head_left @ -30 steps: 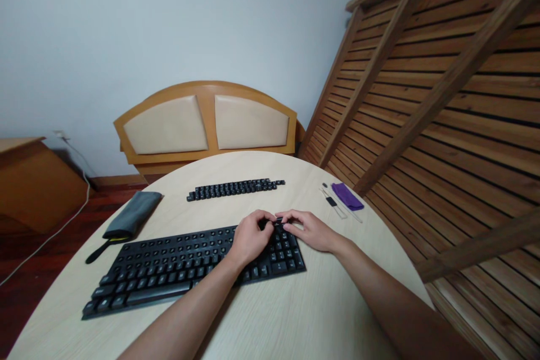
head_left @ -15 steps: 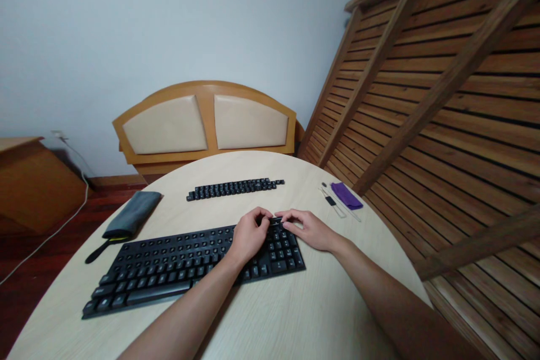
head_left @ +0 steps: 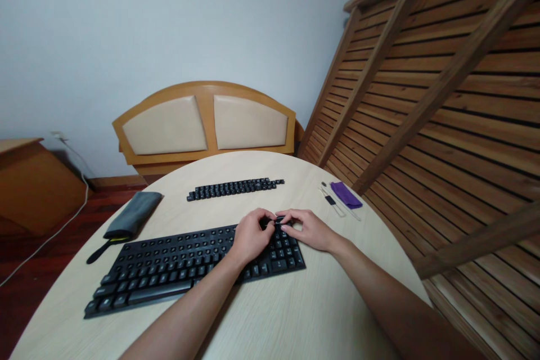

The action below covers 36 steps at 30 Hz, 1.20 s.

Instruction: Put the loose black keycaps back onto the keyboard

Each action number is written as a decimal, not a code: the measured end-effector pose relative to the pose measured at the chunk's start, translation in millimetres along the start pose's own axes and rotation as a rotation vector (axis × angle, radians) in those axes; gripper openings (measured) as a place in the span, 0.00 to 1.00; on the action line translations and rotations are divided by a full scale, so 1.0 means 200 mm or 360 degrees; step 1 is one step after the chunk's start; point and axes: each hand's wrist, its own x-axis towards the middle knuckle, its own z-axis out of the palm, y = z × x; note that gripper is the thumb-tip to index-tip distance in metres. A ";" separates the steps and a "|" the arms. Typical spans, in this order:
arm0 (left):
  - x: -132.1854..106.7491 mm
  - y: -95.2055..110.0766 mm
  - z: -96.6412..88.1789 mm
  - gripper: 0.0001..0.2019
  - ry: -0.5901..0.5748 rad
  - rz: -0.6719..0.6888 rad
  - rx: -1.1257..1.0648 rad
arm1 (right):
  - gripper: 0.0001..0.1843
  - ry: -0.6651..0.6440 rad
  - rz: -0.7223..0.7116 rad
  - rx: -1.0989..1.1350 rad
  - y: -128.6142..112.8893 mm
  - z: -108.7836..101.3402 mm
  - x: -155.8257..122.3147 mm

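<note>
A black keyboard [head_left: 177, 264] lies on the pale round table [head_left: 295, 315]. My left hand [head_left: 250, 236] rests over the keyboard's right part with its fingers curled in a pinch. My right hand [head_left: 307, 228] meets it from the right, its fingertips pinched against the left hand's. Between the fingertips sits a small black keycap [head_left: 278, 220], just above the keyboard's top right keys. Which hand bears it I cannot tell for sure; both touch it.
A row of loose black keycaps [head_left: 234, 187] lies farther back on the table. A grey pouch [head_left: 133, 214] sits at the left edge. A purple cloth [head_left: 346, 194] and thin tools [head_left: 333, 202] lie at the right. Behind stand a headboard [head_left: 205, 121] and wooden slats [head_left: 442, 101].
Hardly anything differs; both hands stay pinched together over the keyboard's right end, with only slight finger shifts.
</note>
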 end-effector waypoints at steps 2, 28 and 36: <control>0.00 0.01 0.00 0.06 -0.0021 0.0114 0.0074 | 0.08 0.0019 -0.0011 0.0046 0.00 0.00 0.00; -0.02 0.03 0.00 0.01 -0.0054 0.0267 0.0240 | 0.07 -0.0066 -0.0060 -0.0219 -0.05 -0.05 0.01; -0.02 0.04 -0.01 0.01 -0.0107 0.0267 0.0223 | 0.08 -0.0040 -0.0118 -0.0212 -0.02 -0.04 0.00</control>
